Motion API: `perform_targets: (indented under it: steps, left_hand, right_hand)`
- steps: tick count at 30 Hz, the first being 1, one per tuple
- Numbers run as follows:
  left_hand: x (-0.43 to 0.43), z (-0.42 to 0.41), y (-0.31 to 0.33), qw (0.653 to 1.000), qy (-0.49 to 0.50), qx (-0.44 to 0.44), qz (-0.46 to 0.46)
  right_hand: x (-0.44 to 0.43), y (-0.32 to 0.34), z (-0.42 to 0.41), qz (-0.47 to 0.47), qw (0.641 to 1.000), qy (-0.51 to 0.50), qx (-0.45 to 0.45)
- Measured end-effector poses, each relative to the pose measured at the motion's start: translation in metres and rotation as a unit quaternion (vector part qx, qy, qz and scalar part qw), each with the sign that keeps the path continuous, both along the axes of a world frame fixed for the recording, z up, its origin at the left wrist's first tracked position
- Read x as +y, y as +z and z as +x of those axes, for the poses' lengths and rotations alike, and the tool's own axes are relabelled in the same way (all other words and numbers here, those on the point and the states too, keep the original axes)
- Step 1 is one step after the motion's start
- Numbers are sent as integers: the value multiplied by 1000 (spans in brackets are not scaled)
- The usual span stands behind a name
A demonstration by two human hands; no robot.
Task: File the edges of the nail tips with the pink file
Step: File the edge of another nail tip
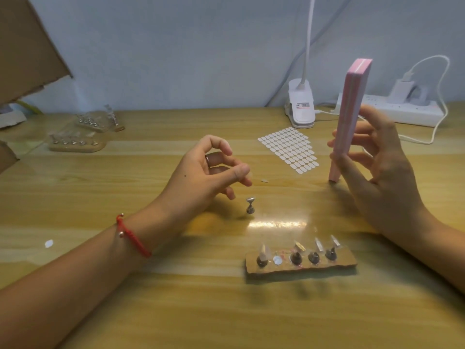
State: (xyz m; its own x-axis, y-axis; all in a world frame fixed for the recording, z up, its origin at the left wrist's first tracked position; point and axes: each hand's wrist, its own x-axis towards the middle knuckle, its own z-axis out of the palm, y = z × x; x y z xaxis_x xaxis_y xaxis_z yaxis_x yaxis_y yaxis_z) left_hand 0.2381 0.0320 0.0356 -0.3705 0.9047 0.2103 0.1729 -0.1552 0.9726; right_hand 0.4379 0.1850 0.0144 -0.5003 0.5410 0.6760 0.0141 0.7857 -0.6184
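Near the front edge of the desk (125, 311) sits a brown holder strip (302, 267), my landmark. Four small dark stands on it, each carrying a clear nail tip (264, 251); a pale round sticker lies between the first and second stands.

Beyond the strip and to its right, my right hand (382, 177) holds the pink file (348, 119) almost upright, its lower end just above or touching the desk; I cannot tell which. Fingers (352, 157) wrap one long side, thumb behind the other.

Beyond the strip and to its left, my left hand (208, 172) hovers over the desk. Thumb and fingers are curled close together, narrow gap; something small and clear may be pinched at the thumb tip, but it is too blurred to say. Ring on one finger, red cord bracelet (133, 235) on the wrist.

One loose silver stand (250, 205) is upright on the desk, between the left hand and the strip.

Further back from the strip: a sheet of white oval stickers (289, 149), a white clip lamp (300, 107), and a power strip (402, 109) with charger and cable. Far back left of the strip, two more holder strips (78, 144) with stands.
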Motion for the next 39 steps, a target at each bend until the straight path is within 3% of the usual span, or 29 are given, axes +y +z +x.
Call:
perform_targets:
  steps: [7, 19, 27, 34, 39]
  left_hand:
    - [1, -4, -8, 1000, 20, -11, 5]
    - [-1, -10, -18, 990, 100, 79, 52]
    - [-3, -8, -18, 988, 98, 107, 48]
    - [-12, -1, -16, 969, 60, 239, 28]
    - [-12, -1, -19, 975, 34, 219, -14]
  right_hand:
    - [0, -1, 0, 5, 1000, 2, -5]
    - [5, -3, 1, 19, 1000, 8, -20]
    - [6, -5, 2, 25, 999, 17, -15]
    - [6, -5, 3, 27, 999, 16, -18]
    - [6, -5, 2, 24, 999, 20, -18]
